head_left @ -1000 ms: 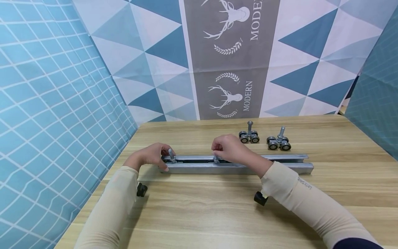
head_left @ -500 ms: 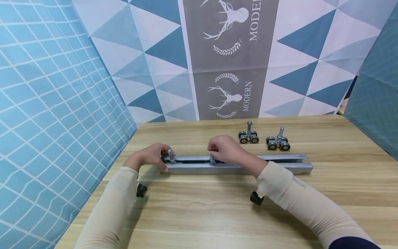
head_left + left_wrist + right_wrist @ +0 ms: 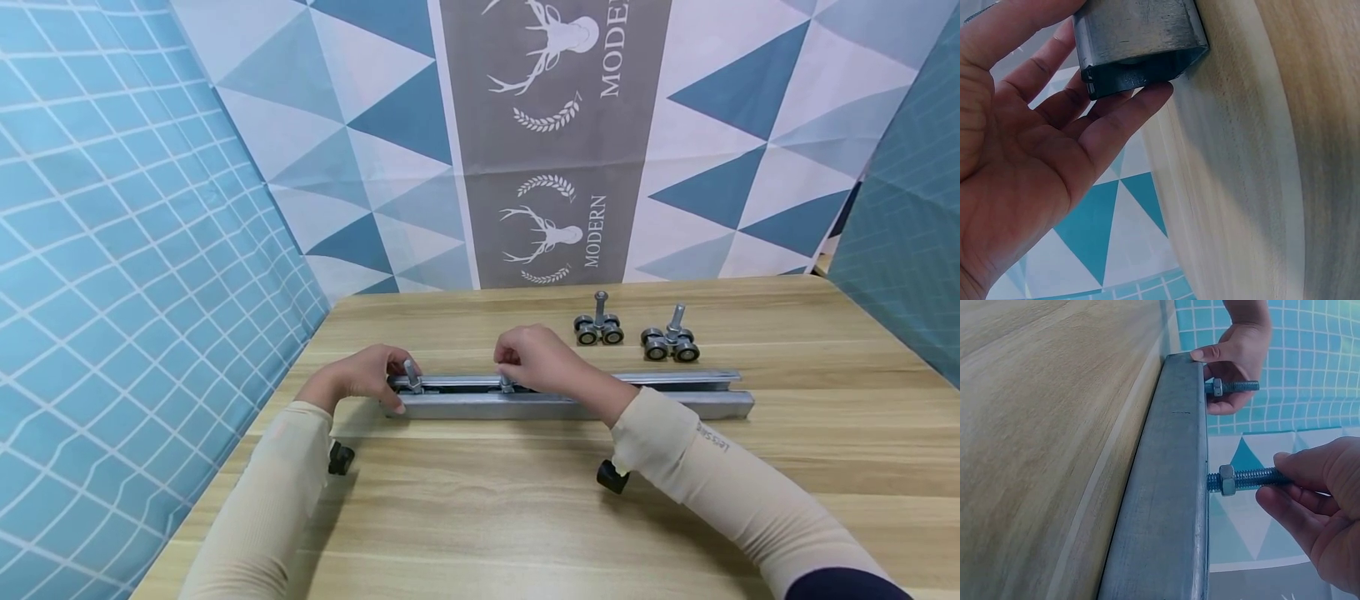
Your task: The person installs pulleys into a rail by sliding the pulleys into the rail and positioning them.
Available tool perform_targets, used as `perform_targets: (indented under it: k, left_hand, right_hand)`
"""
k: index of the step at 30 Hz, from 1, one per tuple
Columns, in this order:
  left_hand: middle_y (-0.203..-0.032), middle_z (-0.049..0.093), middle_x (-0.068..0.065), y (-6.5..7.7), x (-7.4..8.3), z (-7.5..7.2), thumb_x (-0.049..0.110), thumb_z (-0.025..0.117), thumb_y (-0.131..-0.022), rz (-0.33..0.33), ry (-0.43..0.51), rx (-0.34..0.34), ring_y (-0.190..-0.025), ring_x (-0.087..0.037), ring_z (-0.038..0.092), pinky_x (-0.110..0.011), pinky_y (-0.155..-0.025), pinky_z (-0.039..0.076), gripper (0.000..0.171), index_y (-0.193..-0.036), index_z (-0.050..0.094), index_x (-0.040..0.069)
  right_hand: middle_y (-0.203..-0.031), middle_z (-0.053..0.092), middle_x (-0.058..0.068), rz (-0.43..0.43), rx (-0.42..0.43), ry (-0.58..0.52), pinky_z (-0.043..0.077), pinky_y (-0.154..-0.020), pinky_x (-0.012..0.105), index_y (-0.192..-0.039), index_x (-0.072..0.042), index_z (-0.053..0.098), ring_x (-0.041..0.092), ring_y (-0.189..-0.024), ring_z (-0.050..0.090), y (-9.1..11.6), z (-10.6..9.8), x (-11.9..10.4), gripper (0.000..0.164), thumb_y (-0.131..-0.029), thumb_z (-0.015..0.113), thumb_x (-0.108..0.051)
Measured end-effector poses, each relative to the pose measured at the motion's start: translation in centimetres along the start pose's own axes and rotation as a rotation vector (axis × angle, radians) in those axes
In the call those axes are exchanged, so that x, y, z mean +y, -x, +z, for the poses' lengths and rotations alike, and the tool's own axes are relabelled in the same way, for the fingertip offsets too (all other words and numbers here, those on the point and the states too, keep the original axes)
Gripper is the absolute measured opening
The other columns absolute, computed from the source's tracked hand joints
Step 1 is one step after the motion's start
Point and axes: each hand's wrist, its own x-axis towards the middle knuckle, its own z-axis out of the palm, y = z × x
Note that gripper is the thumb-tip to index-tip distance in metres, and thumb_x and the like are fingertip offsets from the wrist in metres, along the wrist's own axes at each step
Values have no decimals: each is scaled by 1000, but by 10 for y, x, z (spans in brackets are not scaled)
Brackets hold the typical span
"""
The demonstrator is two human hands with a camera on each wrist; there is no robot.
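A metal C-shaped track (image 3: pixel 600 407) lies lengthwise on the wooden table, its slot facing up. At its left end my left hand (image 3: pixel 362 372) grips it, thumb on the near wall and fingers at the far side. The left wrist view shows the track's hollow end (image 3: pixel 1141 62) beside those fingers. Close to this hand, one threaded bolt (image 3: pixel 412 377) with a nut stands up from the slot. Farther right, my right hand (image 3: pixel 536 358) pinches the top of a second bolt (image 3: pixel 1244 479) between thumb and fingers. Whatever the bolts join inside the track is hidden.
Behind the track stand two loose four-wheeled rollers (image 3: pixel 598 327), the right one (image 3: pixel 670 340) slightly nearer, each with a bolt upward. Patterned cloth hangs along the table's back and left. Small black objects (image 3: pixel 341 458) sit at both wrists.
My right hand has slid left along the track with the bolt it pinches, bringing it nearer the left bolt. My left hand has stayed at the track's end.
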Motion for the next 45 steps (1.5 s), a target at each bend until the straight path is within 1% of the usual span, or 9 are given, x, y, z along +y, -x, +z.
perform_targets:
  k: [8, 15, 29, 35, 40, 45]
  left_hand:
    - [-101, 64, -3, -1, -1, 0, 4, 91, -61, 6, -3, 5, -93, -21, 57, -42, -88, 48, 51, -106, 69, 12]
    - [-102, 64, -5, 0, -3, -1, 5, 90, -62, 29, -5, -2, -94, -23, 57, -44, -87, 48, 51, -107, 68, 8]
    - [-102, 64, -5, 1, -1, -1, 6, 91, -62, 23, -20, 1, -95, -23, 57, -45, -89, 48, 51, -107, 68, 8]
    - [-103, 64, -4, 2, -3, 1, 6, 90, -64, 29, -15, 14, -95, -22, 57, -43, -88, 48, 51, -110, 68, 10]
    - [-103, 64, -3, 6, -6, 4, 8, 89, -66, 46, -16, 34, -96, -22, 57, -42, -85, 49, 51, -113, 67, 11]
    - [-103, 63, -3, 9, -8, 7, 11, 88, -68, 70, -15, 48, -95, -22, 57, -41, -84, 49, 50, -114, 67, 11]
  right_hand:
    - [-78, 66, -4, 8, -1, -22, 51, -67, 26, -86, -8, 70, 7, -71, 59, 0, 0, 1, 3, -87, 73, -10]
    - [-78, 65, -4, 4, -7, -24, 51, -68, 26, -84, -10, 70, 7, -71, 59, -1, 0, 0, 4, -87, 73, -10]
    - [-77, 65, -5, 4, -14, -4, 51, -68, 26, -83, -11, 69, 7, -71, 59, -2, 1, -2, 6, -86, 73, -8]
    - [-81, 67, -3, 9, -34, -14, 52, -70, 25, -88, -8, 70, 8, -75, 62, -2, -2, -1, 3, -86, 73, -9]
    - [-86, 69, -1, 25, -53, -58, 53, -73, 25, -93, -8, 71, 9, -78, 65, 2, -7, 2, 8, -86, 74, -9]
    - [-90, 70, 2, 29, -41, -82, 54, -73, 28, -97, -6, 71, 11, -79, 66, 7, -18, 6, 13, -85, 73, -8]
